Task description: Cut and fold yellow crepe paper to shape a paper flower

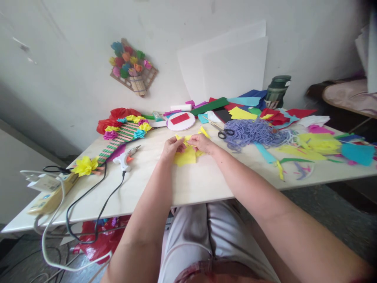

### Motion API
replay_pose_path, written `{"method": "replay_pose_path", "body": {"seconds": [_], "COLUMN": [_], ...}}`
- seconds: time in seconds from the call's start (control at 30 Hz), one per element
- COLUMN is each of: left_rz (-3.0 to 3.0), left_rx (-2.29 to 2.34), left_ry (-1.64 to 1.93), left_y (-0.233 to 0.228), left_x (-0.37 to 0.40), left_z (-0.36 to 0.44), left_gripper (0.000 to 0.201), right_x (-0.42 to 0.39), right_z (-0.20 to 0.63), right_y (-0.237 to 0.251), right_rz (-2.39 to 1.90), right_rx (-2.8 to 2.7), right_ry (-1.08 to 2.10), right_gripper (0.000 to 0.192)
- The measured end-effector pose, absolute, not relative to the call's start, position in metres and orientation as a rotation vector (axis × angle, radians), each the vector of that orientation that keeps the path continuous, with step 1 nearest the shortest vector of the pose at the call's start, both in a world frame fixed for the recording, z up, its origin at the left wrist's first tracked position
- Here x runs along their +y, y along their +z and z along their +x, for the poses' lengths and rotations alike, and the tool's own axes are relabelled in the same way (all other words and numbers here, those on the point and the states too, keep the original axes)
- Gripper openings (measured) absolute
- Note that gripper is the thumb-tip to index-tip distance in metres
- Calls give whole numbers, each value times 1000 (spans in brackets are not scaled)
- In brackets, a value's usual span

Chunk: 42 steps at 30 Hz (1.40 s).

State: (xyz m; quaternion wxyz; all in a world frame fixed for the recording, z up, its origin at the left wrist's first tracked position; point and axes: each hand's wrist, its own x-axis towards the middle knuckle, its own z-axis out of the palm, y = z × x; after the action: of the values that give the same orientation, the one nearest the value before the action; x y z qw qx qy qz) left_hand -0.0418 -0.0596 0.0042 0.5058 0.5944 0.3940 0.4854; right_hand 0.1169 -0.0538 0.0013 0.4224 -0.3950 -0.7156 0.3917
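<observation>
Both of my hands meet over the middle of the table, working on yellow crepe paper (186, 158). My left hand (173, 147) pinches the paper from the left, fingers closed. From the right, my right hand (202, 144) grips the same paper between thumb and fingers. One flat piece lies on the table just under the hands, and a yellow strip (205, 132) sits behind the right hand. Beyond them is a white oval card (173, 126) with a red rectangle (180, 118) on it. My fingers partly hide the held paper.
A glue gun (125, 158) and a woven piece with paper flowers (123, 135) lie left, near a power strip (53, 192) with cables. Right are black-handled scissors (226, 134), a purple yarn heap (253, 131) and coloured paper scraps. A dark bottle (277, 91) stands at the back right.
</observation>
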Motion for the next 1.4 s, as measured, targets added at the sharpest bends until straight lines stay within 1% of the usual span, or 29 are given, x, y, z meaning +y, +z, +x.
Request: {"method": "replay_pose_path", "body": {"seconds": [0.13, 0.27, 0.4, 0.47, 0.57, 0.63, 0.8, 0.97, 1.27, 1.4], "left_rz": [1361, 1261, 1153, 1154, 1201, 1254, 1390, 1387, 1346, 1319], "left_rx": [945, 917, 869, 852, 867, 888, 885, 881, 857, 869], "left_ry": [1206, 1249, 1291, 1276, 1216, 1177, 1178, 1190, 1125, 1146], "left_y": [3, 1, -1, 0, 2, 2, 0, -1, -4, -5], "left_x": [-57, -52, -47, -48, -51, -53, -56, -55, -52, -51], "left_z": [-43, -44, -46, -46, -45, -43, -43, -44, -44, -44], "left_gripper": [34, 29, 24, 26, 34, 35, 29, 24, 26, 28], "right_x": [-56, -59, -59, -58, -57, -57, -59, -60, -60, -60], "right_z": [117, 116, 117, 117, 118, 118, 116, 114, 117, 115], "right_y": [4, 7, 6, 6, 5, 4, 3, 4, 7, 6], "right_rz": [-957, -880, -837, -848, -892, -906, -877, -902, -891, -876], "right_rx": [-1778, -1756, -1739, -1733, -1721, -1735, -1818, -1861, -1927, -1895], "right_ry": [1025, 1096, 1176, 1191, 1185, 1176, 1155, 1118, 1065, 1090], "right_gripper": [26, 25, 27, 28, 30, 31, 30, 28, 31, 29]}}
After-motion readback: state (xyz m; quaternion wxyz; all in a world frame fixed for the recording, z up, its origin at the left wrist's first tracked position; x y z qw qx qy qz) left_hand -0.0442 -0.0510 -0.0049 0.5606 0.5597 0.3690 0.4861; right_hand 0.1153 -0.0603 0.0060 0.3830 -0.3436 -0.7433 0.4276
